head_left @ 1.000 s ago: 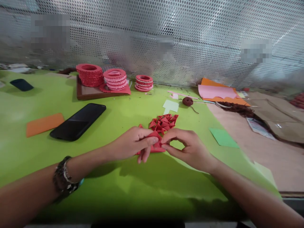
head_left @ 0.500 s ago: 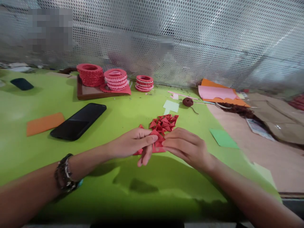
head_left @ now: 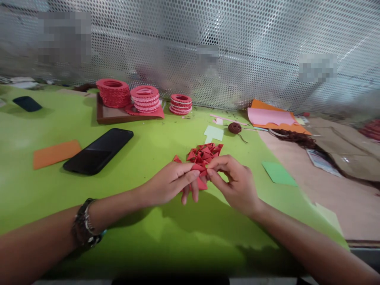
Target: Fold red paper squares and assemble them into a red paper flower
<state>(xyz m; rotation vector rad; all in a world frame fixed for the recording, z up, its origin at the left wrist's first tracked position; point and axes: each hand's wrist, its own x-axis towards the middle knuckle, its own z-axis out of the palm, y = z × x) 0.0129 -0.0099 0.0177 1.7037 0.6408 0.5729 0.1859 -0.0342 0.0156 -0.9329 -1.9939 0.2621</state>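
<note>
Both hands lifted slightly vs 0.5 s ago: left hand (head_left: 169, 183) & right hand (head_left: 234, 183) now pinch red paper piece (head_left: 199, 173) at frame centre, just below folded pile (head_left: 205, 152); fold looks tighter

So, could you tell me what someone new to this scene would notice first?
Most likely the two hands meeting mid-table: the left hand and right hand both pinch a small folded red paper piece. Just behind them lies a pile of red folded triangles on the bright green table. Further back on the left stand stacks of red paper rings, with a black phone lying nearer.
</note>
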